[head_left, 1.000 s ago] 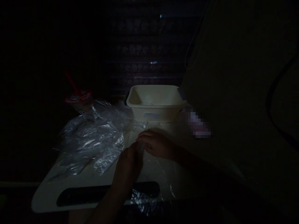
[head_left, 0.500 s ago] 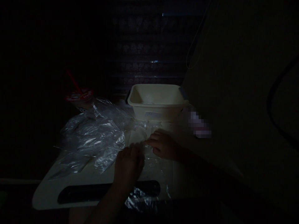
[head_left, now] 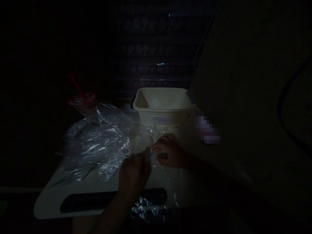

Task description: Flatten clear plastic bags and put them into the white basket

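In dim light, my left hand (head_left: 133, 170) is closed, its fingertips pinching thin clear plastic film (head_left: 153, 155) just above the white board (head_left: 97, 183). My right hand (head_left: 170, 151) is beside it on the right, fingers curved, with a gap between thumb and fingers. Its fingertips are close to the film; contact is hard to make out. More film hangs over the board's near edge, below the hands. Left of my left hand lies a heap of crumpled clear plastic bags (head_left: 97, 139).
A cream plastic bin (head_left: 161, 117) with a label stands behind the hands. A sealed drink cup (head_left: 84, 102) with a red straw is at the back left. A blurred-out patch (head_left: 208, 131) lies on the right. The board has a dark handle slot (head_left: 83, 203) near its front edge.
My right hand has shifted slightly right, and its thumb and fingers have spread further apart. My left hand stays almost in place. The bin, cup and heap have not moved.
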Action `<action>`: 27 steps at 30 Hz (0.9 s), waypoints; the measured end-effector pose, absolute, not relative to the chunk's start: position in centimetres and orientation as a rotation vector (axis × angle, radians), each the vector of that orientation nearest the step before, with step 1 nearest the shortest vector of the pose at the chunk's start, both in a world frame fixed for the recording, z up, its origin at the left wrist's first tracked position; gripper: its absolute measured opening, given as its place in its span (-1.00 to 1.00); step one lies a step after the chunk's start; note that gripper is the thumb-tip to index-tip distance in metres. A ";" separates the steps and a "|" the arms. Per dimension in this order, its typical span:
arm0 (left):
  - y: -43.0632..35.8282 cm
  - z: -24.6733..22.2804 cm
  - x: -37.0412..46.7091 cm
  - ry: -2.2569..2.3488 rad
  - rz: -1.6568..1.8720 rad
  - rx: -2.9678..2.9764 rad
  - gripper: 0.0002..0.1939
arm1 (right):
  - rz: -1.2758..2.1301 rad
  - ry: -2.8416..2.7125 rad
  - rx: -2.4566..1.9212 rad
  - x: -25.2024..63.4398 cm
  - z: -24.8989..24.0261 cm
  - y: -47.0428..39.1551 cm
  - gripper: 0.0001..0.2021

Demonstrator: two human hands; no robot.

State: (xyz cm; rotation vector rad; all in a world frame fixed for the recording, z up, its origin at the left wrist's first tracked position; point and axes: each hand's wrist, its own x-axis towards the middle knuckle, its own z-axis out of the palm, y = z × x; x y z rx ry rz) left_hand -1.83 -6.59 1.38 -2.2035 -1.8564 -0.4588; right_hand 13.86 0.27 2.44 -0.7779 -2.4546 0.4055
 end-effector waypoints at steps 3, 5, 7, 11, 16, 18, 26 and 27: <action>-6.7 1.7 -1.7 -1.863 -0.425 -2.200 -0.85 | 0.328 -2.451 -0.752 13.9 2.6 0.4 -0.96; -6.7 1.9 -1.7 -1.900 -0.395 -2.183 -0.84 | 0.269 -2.426 -0.754 13.9 2.6 0.5 -0.91; -6.7 2.0 -1.7 -1.920 -0.385 -2.176 -0.82 | 0.237 -2.410 -0.739 13.8 2.6 0.6 -0.90; -6.6 2.0 -1.8 -1.915 -0.398 -2.179 -0.82 | 0.205 -2.392 -0.699 13.6 2.1 0.7 -0.90; -6.7 2.1 -1.6 -1.949 -0.321 -2.098 -0.86 | 0.177 -2.373 -0.701 13.8 1.6 0.8 -0.91; -6.8 2.3 -1.5 -1.980 -0.289 -2.050 -0.85 | 0.173 -2.378 -0.694 13.9 1.5 0.9 -0.91; -6.7 2.9 -1.1 -2.098 -0.131 -2.014 -0.84 | 0.155 -2.394 -0.667 14.3 1.2 0.8 -0.90; -6.7 2.9 -1.1 -2.105 -0.127 -2.021 -0.83 | 0.154 -2.404 -0.664 14.3 1.1 0.8 -0.89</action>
